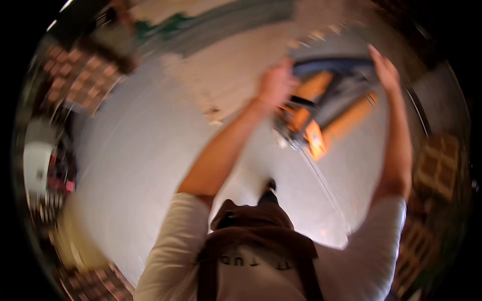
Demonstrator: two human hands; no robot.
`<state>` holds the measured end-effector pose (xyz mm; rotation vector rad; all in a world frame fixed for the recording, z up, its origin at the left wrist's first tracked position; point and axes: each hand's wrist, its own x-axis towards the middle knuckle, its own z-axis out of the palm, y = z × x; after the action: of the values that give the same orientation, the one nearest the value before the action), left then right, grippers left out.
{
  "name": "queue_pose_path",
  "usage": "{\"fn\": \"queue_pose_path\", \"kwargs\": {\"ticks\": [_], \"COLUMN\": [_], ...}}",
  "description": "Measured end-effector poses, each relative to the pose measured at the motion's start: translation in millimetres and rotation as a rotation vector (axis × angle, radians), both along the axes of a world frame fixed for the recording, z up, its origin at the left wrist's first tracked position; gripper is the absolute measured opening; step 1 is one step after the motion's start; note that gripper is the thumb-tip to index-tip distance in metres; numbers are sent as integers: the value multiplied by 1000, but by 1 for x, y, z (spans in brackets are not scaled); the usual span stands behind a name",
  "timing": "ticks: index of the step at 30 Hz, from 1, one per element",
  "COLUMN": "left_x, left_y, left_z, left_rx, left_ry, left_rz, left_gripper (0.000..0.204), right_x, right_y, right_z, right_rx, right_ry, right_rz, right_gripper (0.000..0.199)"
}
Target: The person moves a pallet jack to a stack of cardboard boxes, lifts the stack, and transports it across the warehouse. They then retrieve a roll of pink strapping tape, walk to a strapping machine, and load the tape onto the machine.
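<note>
Orange-and-grey power tool [321, 113], blurred, gripped by left hand [275, 85]; right hand [385, 70] flat at its side.

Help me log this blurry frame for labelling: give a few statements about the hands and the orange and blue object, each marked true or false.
1. Both arms are raised toward an orange, grey and blue object. True.
2. The left hand hangs at the person's side. False: it is up at the object's left edge.
3. The right hand is at the object's right end, fingers extended. True.
4. The person wears long dark sleeves. False: the short sleeves are pale and the forearms bare.
5. The floor under the person is dark carpet. False: it is a pale, smooth surface.
6. A dark shoe shows below the object. True.
</note>
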<state>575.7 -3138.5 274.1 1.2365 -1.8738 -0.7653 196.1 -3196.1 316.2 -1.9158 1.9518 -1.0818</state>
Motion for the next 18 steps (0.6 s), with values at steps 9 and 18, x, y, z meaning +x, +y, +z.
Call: {"fn": "queue_pose_path", "kwargs": {"ticks": [9,18], "left_x": [100,291], "left_y": [-37,130], "left_z": [-7,-140], "left_rx": [-251,-205], "left_ry": [3,-86], "left_rz": [-206,-868], "left_gripper": [21,27], "right_x": [142,348], "right_y": [205,426], "right_z": [30,-85], "right_rx": [404,838], "right_ry": [-199,-374], "right_rz": [68,18], "right_gripper": [63,48]}}
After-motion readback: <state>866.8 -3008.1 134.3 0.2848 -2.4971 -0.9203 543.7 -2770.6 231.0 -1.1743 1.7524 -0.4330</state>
